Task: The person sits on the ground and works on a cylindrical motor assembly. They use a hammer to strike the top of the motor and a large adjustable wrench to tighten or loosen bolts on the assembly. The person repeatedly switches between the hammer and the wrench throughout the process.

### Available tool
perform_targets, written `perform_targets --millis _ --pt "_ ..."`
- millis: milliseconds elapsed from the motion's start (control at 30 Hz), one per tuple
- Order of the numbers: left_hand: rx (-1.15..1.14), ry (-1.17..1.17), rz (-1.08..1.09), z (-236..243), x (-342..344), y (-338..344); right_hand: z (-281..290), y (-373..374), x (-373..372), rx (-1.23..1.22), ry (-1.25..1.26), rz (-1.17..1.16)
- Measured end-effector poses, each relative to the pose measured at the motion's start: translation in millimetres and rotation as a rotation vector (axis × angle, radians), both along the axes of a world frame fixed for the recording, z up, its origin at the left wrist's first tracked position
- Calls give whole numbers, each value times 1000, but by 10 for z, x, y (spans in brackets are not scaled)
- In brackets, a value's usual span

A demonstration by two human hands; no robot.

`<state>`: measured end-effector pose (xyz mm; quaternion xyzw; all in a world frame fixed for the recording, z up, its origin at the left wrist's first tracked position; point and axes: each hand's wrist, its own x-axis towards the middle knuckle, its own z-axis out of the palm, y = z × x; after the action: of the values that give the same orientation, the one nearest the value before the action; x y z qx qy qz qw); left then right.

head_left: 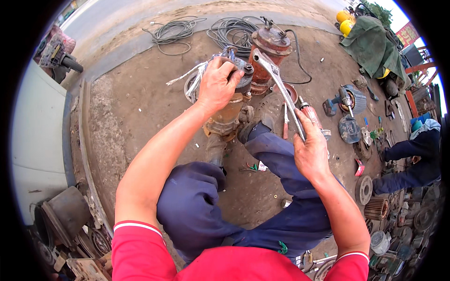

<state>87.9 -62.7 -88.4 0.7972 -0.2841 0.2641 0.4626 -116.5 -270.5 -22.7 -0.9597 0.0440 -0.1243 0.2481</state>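
My right hand (310, 152) is wrapped round the handle of a long metal adjustable wrench (284, 89). The wrench head points away from me, in front of a red cylindrical motor (272, 43). My left hand (219, 80) is at the top of a rusty brown and dark pump body (222, 119), which stands upright between my feet. Its fingers are curled, and what they grip is hidden. Whitish strands (191, 75) hang beside that hand. A dark bolt or stud (247, 69) rises from the pump's top just right of my fingers.
Coiled cables (232, 35) lie beyond the motors. On the right are a blue cordless power tool (332, 104), a red-handled tool (285, 122), a green tarp (372, 44) and many scattered metal parts. A person's dark trouser legs (403, 161) show there. A pale cabinet (40, 131) stands left.
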Motion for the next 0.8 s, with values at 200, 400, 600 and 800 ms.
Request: perform_targets --millis 200,400,600,800 --pt "2 45 -23 27 22 -12 32 282 -82 -96 187 18" --pt "71 -1 30 20 25 -14 244 594 -32 6 219 63" --pt "115 -1 55 79 -8 0 300 444 42 38 217 133" --pt "126 -13 74 83 -17 -57 -135 648 -7 228 129 61"
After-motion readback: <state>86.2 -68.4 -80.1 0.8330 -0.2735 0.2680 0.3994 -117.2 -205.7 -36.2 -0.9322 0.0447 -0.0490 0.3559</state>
